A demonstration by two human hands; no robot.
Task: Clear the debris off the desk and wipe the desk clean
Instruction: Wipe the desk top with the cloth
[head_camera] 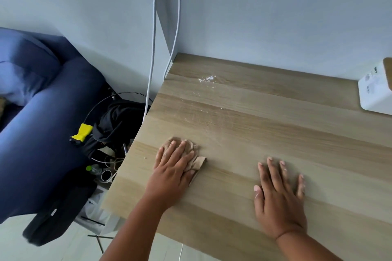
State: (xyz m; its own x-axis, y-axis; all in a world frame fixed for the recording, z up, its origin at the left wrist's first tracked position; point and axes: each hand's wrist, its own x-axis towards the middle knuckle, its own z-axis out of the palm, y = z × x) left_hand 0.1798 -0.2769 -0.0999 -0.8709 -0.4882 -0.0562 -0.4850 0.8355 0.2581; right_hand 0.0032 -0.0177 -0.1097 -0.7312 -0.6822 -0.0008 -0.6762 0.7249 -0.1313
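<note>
The wiping was under way but, as I judge it, not finished. Off the left edge of the worktop (265,133) stood a blue sofa (42,123), and between it and the worktop lay a heap of things on the floor: a black bag (118,121), a yellow piece (81,132), some coils of cable and a small bottle with a green cap (90,168). Two white cables (153,48) hung down along the wall near the far left corner.

On the near left part of the worktop the left hand (174,165) lay flat, fingers straight, and pressed down a crumpled brown cloth (192,155); it did not clench the cloth. Just left of this hand one small crumb (145,157) was left on the wood. Farther away, near the far left corner, a patch of white powder or wet spots (206,79) was not yet wiped, and thin streaks ran from it toward the cloth. This part seemed to be the work that was left.

The right hand (280,193) rested spread and relaxed on the near middle of the worktop, well apart from the cloth, and held nothing. No larger debris was seen on the wood.

At the far right edge stood a white box-like device (375,89), cut off by the picture; it could hinder wiping on that side
</note>
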